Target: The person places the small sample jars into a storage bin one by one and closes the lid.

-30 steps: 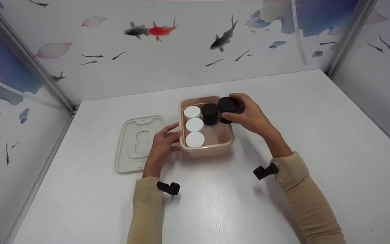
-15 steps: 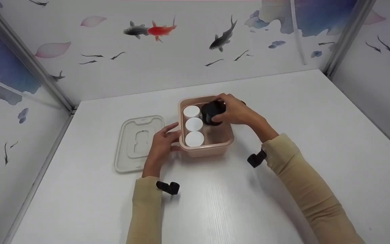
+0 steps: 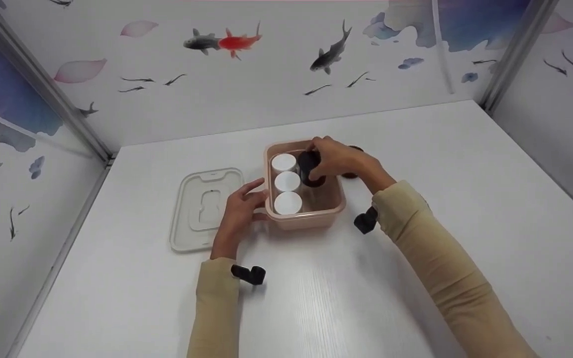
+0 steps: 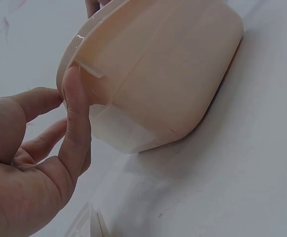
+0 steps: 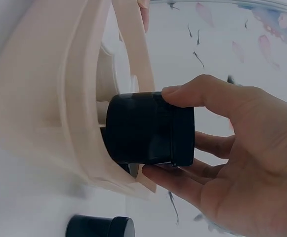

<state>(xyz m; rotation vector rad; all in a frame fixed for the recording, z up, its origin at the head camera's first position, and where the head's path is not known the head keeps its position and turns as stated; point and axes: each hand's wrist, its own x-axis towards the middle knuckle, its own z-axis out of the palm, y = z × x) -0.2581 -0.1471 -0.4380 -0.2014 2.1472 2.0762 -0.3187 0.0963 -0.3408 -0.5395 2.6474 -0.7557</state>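
Note:
A pale pink plastic box (image 3: 306,223) stands on the table, seen from above in the head view. White-lidded jars (image 3: 287,182) line its left side. My left hand (image 3: 239,211) grips the box's left rim, its fingertips at the edge in the left wrist view (image 4: 39,158). Between thumb and fingers, my right hand (image 3: 336,156) holds a black jar (image 5: 148,128) over the far right part of the box, partly below the rim. Something dark shows beneath that jar inside the box. Another black jar (image 5: 96,227) stands on the table right of the box, mostly behind my right wrist.
A flat translucent lid (image 3: 182,219) lies on the white table (image 3: 286,308) left of the box, partly behind my left hand. Wall panels (image 3: 266,104) with painted fish enclose the table's back and sides.
My right hand has carried the black jar left from the box's right rim to above the jar inside, then slightly farther left. The left hand stays at the rim.

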